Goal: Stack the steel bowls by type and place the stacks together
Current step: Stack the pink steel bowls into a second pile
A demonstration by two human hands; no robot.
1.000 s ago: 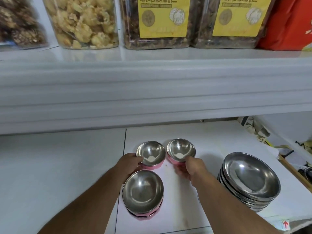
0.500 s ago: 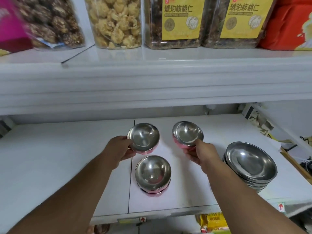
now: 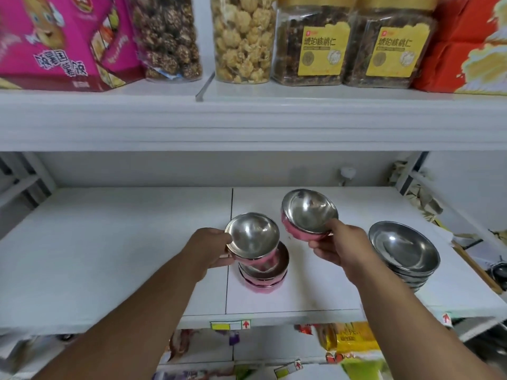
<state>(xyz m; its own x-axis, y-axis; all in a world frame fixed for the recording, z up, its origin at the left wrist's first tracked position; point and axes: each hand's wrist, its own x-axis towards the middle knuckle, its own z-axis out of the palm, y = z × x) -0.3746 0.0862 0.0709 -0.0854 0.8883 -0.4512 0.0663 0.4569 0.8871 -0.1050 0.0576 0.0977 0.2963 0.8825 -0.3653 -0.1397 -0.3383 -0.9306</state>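
Mid-frame, the left hand (image 3: pixel 210 249) grips a pink-sided steel bowl (image 3: pixel 252 237) over the pink stack (image 3: pixel 264 278); the right hand (image 3: pixel 338 246) holds another pink bowl (image 3: pixel 308 212), likely nested next.

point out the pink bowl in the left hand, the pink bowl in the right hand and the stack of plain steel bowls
pink bowl in the left hand (image 3: pixel 253 235), head view, steel inner surface
pink bowl in the right hand (image 3: pixel 308 211), head view, steel inner surface
stack of plain steel bowls (image 3: pixel 402 249), head view, inside of the top bowl

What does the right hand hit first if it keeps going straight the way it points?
The right hand points up and away, holding a pink bowl. Past the bowl, the way looks free until the shelf's back wall; depth is hard to judge.
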